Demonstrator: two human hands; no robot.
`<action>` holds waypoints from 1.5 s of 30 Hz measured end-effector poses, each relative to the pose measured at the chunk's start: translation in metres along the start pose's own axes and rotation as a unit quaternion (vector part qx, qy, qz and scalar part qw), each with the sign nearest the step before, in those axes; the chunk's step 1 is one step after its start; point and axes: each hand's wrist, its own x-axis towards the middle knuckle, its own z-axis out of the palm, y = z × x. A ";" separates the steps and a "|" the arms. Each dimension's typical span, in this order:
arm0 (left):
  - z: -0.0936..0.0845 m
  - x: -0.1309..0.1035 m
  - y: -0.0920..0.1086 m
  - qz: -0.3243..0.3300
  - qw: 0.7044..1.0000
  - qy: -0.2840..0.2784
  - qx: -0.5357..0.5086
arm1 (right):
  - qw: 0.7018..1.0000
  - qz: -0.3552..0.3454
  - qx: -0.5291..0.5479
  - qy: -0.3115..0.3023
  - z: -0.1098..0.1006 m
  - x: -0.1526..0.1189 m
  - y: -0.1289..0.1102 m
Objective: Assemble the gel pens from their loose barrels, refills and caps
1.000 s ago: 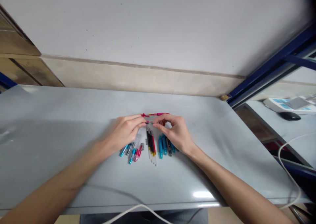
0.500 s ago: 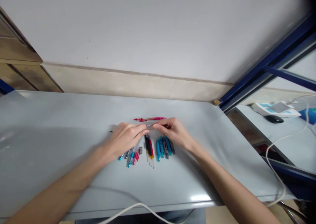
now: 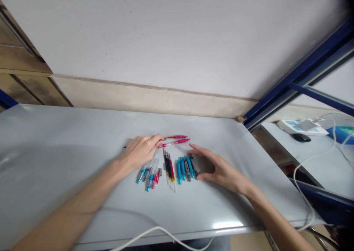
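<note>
Right hand (image 3: pixel 225 173) spread wide by the barrels (image 3: pixel 183 169), lower centre of the frame; left hand (image 3: pixel 142 148) curled at the red pens (image 3: pixel 181 141), mid-frame, its grip impossible to tell!

Smooth gray tabletop (image 3: pixel 83 129) in front of white wall (image 3: pixel 179 40). On it, near middle, three groups side by side: clear plastic pen barrels with blue and red ends (image 3: pixel 151 179) at left, slim black and red refills (image 3: pixel 167 163) between, stubby blue and gray pen grips (image 3: pixel 183 169) at right. Slender pink pens (image 3: pixel 182 141) behind refills. Bare left hand (image 3: pixel 142 147) behind barrels, at pens' left ends; bare right hand (image 3: pixel 218 168) just right of grips. Rounded black mouse (image 3: pixel 301 137) on white side desk (image 3: pixel 336 162), far right.
</note>
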 end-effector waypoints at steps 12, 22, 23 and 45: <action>-0.003 -0.001 0.013 0.029 0.999 0.017 -0.014 | 0.927 0.002 0.269 0.262 -0.004 0.079 -0.011; -0.008 -0.001 0.007 -0.020 0.999 0.002 -0.039 | 0.969 0.029 0.182 0.165 0.031 0.080 -0.011; -0.007 -0.001 0.008 -0.028 0.999 0.007 -0.044 | 0.972 0.026 0.167 0.166 0.029 0.078 -0.012; -0.002 -0.006 0.022 0.044 0.988 0.048 -0.138 | 0.932 0.047 0.332 0.135 0.034 0.077 -0.018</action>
